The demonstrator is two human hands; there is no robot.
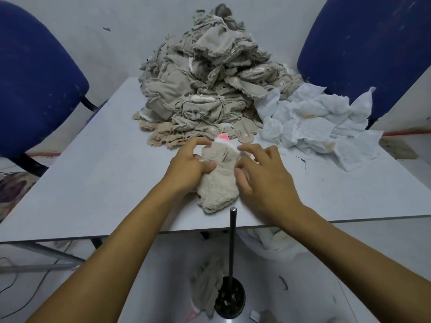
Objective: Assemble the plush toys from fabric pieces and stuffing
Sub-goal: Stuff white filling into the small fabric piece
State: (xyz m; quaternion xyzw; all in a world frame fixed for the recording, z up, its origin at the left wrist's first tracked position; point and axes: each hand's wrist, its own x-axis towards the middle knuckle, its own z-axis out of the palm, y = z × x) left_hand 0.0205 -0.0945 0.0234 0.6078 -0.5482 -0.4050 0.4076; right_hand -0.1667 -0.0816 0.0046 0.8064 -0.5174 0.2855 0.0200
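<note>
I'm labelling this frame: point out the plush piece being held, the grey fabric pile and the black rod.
plush piece (219, 180), head view, fuzzy middle.
grey fabric pile (205, 89), head view, centre.
black rod (232, 241), head view, mid-shaft.

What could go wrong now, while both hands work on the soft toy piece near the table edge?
The fluffy cream plush piece, pinched between the left hand and right hand, lies near the grey table's front edge and might slip off. The tall heap of grey-beige fabric pieces behind could slump onto it.
</note>
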